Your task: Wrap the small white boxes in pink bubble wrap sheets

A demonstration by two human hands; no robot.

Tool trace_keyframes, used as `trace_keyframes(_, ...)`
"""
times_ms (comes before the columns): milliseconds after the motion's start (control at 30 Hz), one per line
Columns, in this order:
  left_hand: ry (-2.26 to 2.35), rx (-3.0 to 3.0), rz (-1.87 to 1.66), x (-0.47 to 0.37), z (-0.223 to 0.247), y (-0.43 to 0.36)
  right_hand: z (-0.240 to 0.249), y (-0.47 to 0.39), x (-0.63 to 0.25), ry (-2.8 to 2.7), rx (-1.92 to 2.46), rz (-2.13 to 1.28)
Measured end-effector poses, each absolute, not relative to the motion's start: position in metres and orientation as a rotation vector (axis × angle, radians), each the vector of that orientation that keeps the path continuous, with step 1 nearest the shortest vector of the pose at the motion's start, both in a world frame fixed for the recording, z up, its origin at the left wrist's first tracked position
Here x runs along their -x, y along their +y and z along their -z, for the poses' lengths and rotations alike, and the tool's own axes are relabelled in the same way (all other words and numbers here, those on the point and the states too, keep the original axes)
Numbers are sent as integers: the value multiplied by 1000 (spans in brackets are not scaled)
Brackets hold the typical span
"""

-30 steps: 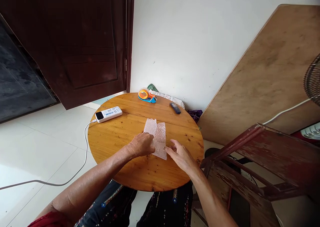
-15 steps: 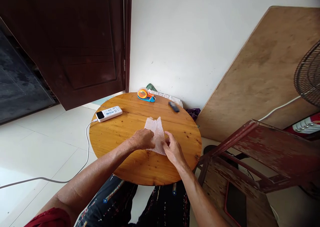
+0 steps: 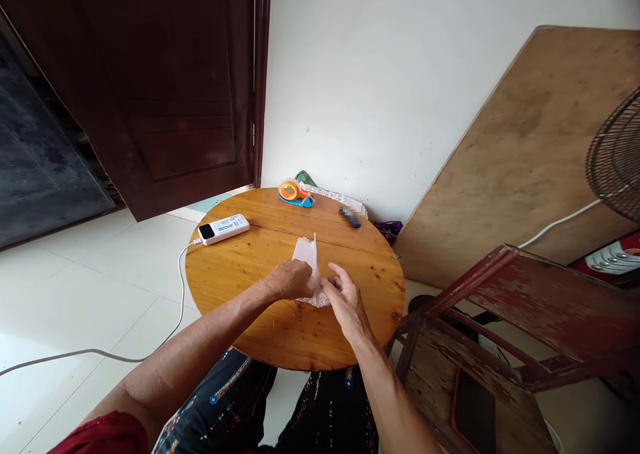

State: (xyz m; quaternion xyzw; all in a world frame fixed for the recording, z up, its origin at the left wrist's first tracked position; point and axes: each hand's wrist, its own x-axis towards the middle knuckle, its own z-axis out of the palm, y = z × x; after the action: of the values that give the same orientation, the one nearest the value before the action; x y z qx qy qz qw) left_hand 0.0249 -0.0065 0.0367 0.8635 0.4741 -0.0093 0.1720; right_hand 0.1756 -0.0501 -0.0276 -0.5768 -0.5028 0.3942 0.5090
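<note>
A piece of clear bubble wrap lies on the round wooden table in front of me, its upper right edge standing up. My left hand is closed over the middle of the wrap, knuckles up, fingertips hidden. At the right edge, my right hand pinches the wrap between thumb and a finger, while its other fingers stick out loosely. Whatever the wrap may enclose cannot be made out.
An orange and blue tape dispenser and a blurred dark object lie toward the back. At left sits a white power bank with a cable. A wooden chair holding a phone stands right.
The right side of the bubble wrap has been lifted and folded leftward by my right hand, so it looks narrower. My left hand stays over it. The view has shifted slightly.
</note>
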Motion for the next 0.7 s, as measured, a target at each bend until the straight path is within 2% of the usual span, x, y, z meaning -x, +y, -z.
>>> trace_keyframes(167, 1329, -2457, 20, -24, -33, -4, 34, -66, -185, -1297, 1581, -837)
trace_keyframes(433, 1328, -2456, -35, -23, -33, -6, 47, -62, -171, -1087, 1352, -944)
trace_keyframes(700, 1308, -2462, -16, -25, -34, -8, 36, -58, -156, -1322, 1359, -722)
